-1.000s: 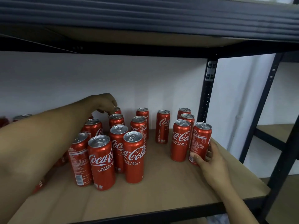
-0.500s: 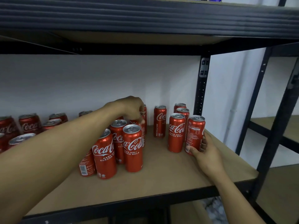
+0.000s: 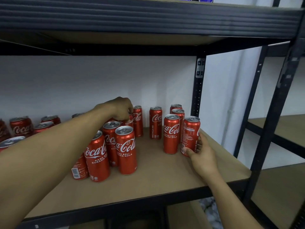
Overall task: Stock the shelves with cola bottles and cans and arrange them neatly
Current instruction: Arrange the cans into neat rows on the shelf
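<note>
Red cola cans stand on the brown shelf board [image 3: 156, 177]. My left hand [image 3: 119, 108] reaches over a middle cluster and grips the top of a can [image 3: 129, 122] behind the front cans [image 3: 126, 149]; most of that can is hidden. My right hand [image 3: 200, 156] holds the lower part of the rightmost can [image 3: 189, 134], thumb in front and fingers behind. Beside it stands another can [image 3: 171, 133], with two more [image 3: 177, 111] behind. A single can [image 3: 155, 122] stands apart near the back wall.
More cans [image 3: 20, 125] line the left part of the shelf. A black upright post [image 3: 198, 86] stands at the back right, another [image 3: 274, 113] at the front right. The upper shelf beam [image 3: 148, 17] hangs overhead. A second rack [image 3: 279, 128] stands to the right.
My left hand moved right along the back cans and now grips one near the middle. My right hand stayed on the rightmost can. The view shifted left, showing more cans there.
</note>
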A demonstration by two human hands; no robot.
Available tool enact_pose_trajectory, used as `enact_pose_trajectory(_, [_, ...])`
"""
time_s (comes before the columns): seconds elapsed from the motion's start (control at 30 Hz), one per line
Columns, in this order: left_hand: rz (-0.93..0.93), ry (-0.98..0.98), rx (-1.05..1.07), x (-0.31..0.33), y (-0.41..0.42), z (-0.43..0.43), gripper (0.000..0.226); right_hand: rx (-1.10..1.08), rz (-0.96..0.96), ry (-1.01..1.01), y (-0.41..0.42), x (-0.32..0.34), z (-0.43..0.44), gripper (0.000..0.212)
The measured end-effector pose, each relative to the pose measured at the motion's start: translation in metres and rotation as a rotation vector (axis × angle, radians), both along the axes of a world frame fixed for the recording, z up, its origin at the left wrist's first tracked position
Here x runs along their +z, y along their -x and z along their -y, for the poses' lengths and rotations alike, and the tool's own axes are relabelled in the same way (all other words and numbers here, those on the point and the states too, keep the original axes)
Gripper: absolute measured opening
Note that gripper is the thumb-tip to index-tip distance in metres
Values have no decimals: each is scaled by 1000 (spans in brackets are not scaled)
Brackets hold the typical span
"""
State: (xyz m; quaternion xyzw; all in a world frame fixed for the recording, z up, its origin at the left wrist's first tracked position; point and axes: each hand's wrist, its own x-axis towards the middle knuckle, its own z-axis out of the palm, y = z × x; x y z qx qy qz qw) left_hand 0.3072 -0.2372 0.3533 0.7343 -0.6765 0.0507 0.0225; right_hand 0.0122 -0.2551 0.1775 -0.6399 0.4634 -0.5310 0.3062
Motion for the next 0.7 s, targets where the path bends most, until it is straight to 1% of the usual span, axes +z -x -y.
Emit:
enact_pose_trajectory(0.1, [38, -7, 3, 3, 19, 3, 48, -44, 8, 6, 2, -2, 3, 79])
enact_pose_trajectory(0.17, [29, 64, -59, 5, 41, 7, 56, -71, 16, 8, 4, -1, 4, 77])
enact_pose_trajectory(0.23, [-95, 95, -154, 7, 70, 10, 64, -91, 23, 7, 5, -1, 4, 76])
enact_pose_trajectory(0.3, [-257, 57, -211, 7, 100, 10, 70, -95, 21, 1, 5, 0, 4, 77])
enact_pose_trajectory(0.33, [-299, 32, -218, 5, 112, 11, 71, -90, 24, -2, 6, -1, 4, 77])
enact_pose_trajectory(0.4, [-287, 13, -226, -6, 126, 15, 71, -78, 39, -7, 7, -1, 3, 79])
enact_pose_trajectory(0.5, [-263, 66, -234, -19, 128, 18, 66, -57, 66, -20, 10, -1, 2, 80])
enact_pose_trajectory(0.57, [-280, 82, -237, -18, 121, 15, 63, -43, 81, -32, 11, 0, 2, 80])
enact_pose_trajectory(0.7, [-247, 41, -212, -6, 97, 7, 60, -33, 90, -33, 11, 1, 0, 80])
